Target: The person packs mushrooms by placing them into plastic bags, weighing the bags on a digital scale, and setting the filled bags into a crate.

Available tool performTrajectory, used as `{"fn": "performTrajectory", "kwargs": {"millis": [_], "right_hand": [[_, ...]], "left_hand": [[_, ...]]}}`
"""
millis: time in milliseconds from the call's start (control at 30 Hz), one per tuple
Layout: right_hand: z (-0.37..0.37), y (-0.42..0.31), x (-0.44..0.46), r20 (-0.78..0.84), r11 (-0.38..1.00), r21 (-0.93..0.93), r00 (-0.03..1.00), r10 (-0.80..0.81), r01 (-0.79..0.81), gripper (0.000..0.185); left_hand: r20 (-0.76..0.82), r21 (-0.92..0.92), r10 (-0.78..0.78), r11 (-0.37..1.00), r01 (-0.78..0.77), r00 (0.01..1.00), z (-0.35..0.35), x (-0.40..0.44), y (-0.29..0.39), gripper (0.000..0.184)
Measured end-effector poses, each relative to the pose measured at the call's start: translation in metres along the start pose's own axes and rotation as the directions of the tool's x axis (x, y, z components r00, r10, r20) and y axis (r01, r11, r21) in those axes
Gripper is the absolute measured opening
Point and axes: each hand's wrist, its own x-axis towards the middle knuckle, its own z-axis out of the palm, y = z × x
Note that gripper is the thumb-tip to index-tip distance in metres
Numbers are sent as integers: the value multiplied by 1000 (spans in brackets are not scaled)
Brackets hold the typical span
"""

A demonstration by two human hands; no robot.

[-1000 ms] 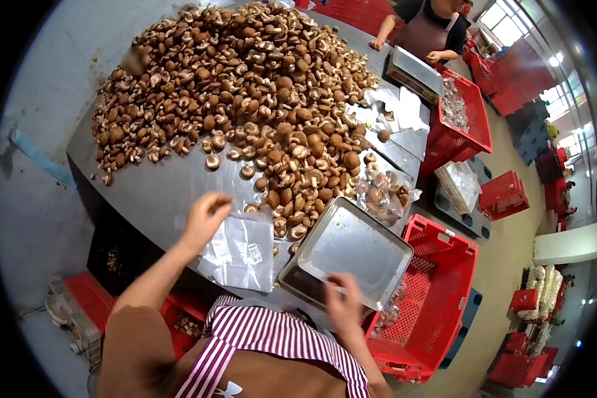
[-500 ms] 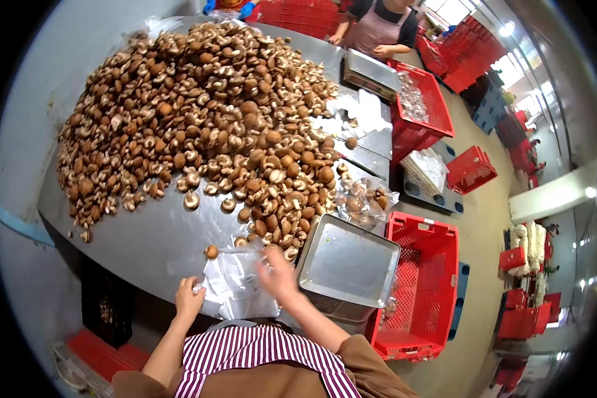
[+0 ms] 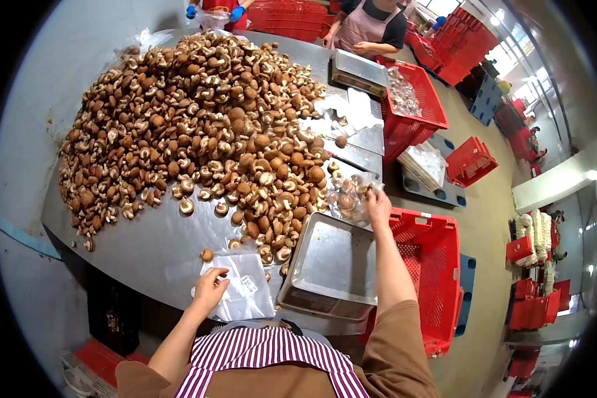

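Observation:
My right hand reaches across the tray and grips the gathered edge of a clear plastic bag of mushrooms. My left hand rests at the left side of a stack of flat plastic bags, fingers slightly bent and apart, holding nothing. A single mushroom lies just above that stack. Under my right forearm is a weighing scale with a metal tray, bare on top. The large heap of brown mushrooms spreads over the metal table beyond my hands.
On the right stands a red crate. Farther back, another red crate holds bagged mushrooms beside a second scale. Two co-workers stand at the far side, one wearing blue gloves. A wall borders the table's left.
My right hand has moved from the flat bags up and right to the bag of mushrooms and taken hold of it. My left hand has let go of the flat bags' edge and shifted right.

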Motion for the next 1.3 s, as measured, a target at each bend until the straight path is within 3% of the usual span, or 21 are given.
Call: {"fn": "performTrajectory", "kwargs": {"millis": [33, 100, 167, 233, 433, 600, 633, 700, 767, 900, 967, 1033, 1100, 1167, 1233, 1300], "right_hand": [[-7, -3, 13, 90, 930, 340, 989, 116, -140, 26], [-10, 18, 45, 31, 744, 646, 980, 196, -169, 22], [-52, 4, 66, 111, 573, 782, 960, 259, -245, 21], [-93, -37, 72, 147, 358, 907, 963, 225, -222, 20], [-205, -147, 38, 180, 236, 957, 983, -30, -168, 15], [-262, -163, -1, 134, 315, 945, 984, -119, -90, 16], [-262, -150, -7, 137, 339, 935, 988, -68, -106, 17], [-256, -122, -26, 231, 248, 946, 971, -55, -211, 18], [-239, -86, -55, 372, 298, 877, 925, 80, -378, 18], [-204, -25, -127, 469, 356, 790, 866, 171, -498, 16], [-213, -21, -151, 498, 326, 748, 813, 301, -579, 17], [-219, -6, -166, 498, 325, 745, 810, 309, -583, 19], [-233, -2, -177, 455, 312, 779, 832, 318, -544, 20], [-251, -8, -186, 404, 315, 810, 860, 312, -494, 22], [-264, -9, -189, 373, 394, 789, 877, 303, -471, 22], [-267, -11, -192, 357, 389, 808, 894, 272, -442, 22]], "left_hand": [[-7, 4, -4, 1000, 4, 1000, 4, -3, 2, 27], [21, -6, -7, 1000, 7, 1000, 13, -10, 5, 27], [19, -22, -35, 999, 36, 999, 20, -17, 9, 25], [1, -49, -67, 997, 67, 998, 29, -22, 12, 24], [66, -131, -80, 987, 88, 995, 61, -22, 49, 23], [104, -184, 103, 979, -82, 989, 87, -4, 101, 28], [109, -182, 100, 980, -79, 989, 92, -1, 108, 28], [88, -187, 183, 969, -164, 979, 101, 3, 122, 28], [115, -165, 172, 974, -152, 978, 105, 5, 131, 28], [98, -121, 169, 980, -157, 981, 118, 6, 135, 28], [95, -130, 164, 980, -151, 982, 122, 7, 143, 28], [99, -142, 192, 974, -177, 976, 127, 9, 153, 28], [119, -178, 130, 978, -108, 984, 131, 13, 164, 31], [-4, -149, 227, 963, -225, 974, 136, 24, 174, 41], [-75, -178, 182, 965, -193, 980, 138, 32, 183, 47], [-149, -183, 186, 960, -212, 971, 143, 42, 180, 54]]}}
